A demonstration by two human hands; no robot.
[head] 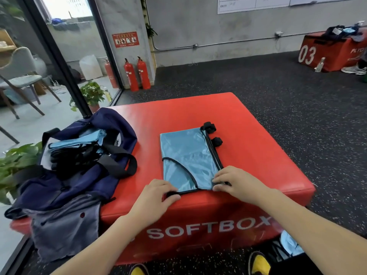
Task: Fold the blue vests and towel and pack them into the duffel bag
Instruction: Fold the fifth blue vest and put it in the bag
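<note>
One vest (188, 155), two fire extinguishers (131, 75)

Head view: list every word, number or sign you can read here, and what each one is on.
"SOFTBOX": white letters on the front of the red foam box.
"03": white digits on the far red plyo box.
"PLYO", cut off by the frame edge: same far box.
Letters ending in "E": duffel bag, mostly hidden.
Red wall sign: too small to read.
Whiteboard sheets: blurred.
Fire extinguisher labels: unreadable.

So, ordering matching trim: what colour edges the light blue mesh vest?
Black edging, clearest in the head view.
</note>
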